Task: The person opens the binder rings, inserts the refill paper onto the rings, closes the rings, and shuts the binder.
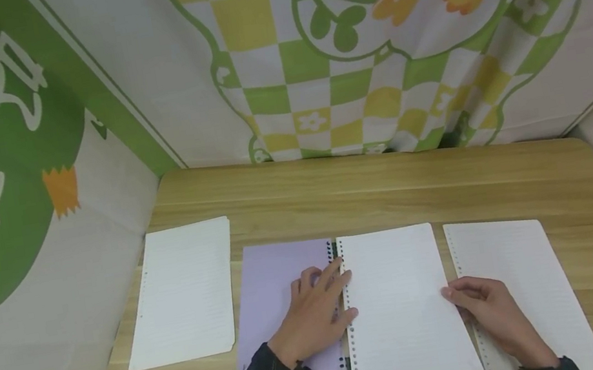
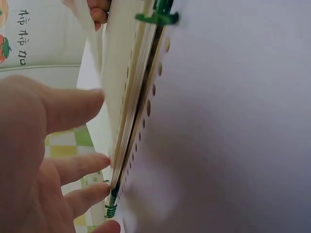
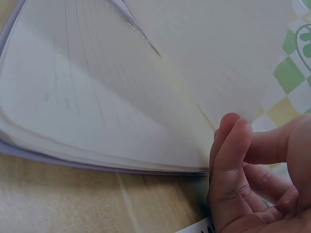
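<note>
A loose-leaf notebook lies spread on the table, its purple cover to the left and a stack of white lined sheets to the right. Green binder rings stand along the spine between them. My left hand reaches over the cover with fingers spread, fingertips at the punched edge of the top sheet. At the sheets' right edge, my right hand pinches the top sheet between thumb and fingers. In the right wrist view that sheet bows up from the pages below.
To the left lies a stack of loose lined paper. Another punched lined stack lies to the right, partly under my right hand. The wooden table meets a checked, flowered curtain at the back.
</note>
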Demonstrator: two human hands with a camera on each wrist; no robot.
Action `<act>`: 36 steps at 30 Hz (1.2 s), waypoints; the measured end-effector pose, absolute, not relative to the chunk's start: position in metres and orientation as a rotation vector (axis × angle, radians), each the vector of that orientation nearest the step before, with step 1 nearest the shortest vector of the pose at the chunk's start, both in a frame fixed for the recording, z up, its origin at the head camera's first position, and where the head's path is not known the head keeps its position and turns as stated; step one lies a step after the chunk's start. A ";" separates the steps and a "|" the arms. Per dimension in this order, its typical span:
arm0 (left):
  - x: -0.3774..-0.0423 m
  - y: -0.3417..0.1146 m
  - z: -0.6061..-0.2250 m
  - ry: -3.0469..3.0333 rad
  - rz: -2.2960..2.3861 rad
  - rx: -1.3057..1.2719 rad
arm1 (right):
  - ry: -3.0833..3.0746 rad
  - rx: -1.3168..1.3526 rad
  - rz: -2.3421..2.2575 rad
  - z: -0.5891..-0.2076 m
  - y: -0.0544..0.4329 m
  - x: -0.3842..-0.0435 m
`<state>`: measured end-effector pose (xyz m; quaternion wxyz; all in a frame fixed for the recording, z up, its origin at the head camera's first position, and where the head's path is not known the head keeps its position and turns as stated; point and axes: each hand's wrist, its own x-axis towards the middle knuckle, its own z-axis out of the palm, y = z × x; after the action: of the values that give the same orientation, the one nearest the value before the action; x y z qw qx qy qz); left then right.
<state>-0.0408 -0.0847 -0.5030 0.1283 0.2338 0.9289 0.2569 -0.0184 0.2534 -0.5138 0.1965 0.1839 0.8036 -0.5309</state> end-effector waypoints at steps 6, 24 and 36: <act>-0.029 -0.091 -0.502 2.630 0.703 0.724 | 2.258 0.511 -1.471 -0.513 0.254 -0.018; -0.015 -0.098 -0.503 2.563 0.717 0.817 | 2.296 0.463 -1.430 -0.514 0.256 -0.018; -0.015 -0.099 -0.506 2.563 0.723 0.837 | 2.303 0.387 -1.425 -0.509 0.260 -0.020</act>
<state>-0.0145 -0.0988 -0.5060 0.1741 0.2952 0.9041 0.2552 -0.0200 0.2605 -0.5093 0.2016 0.1386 0.8245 -0.5103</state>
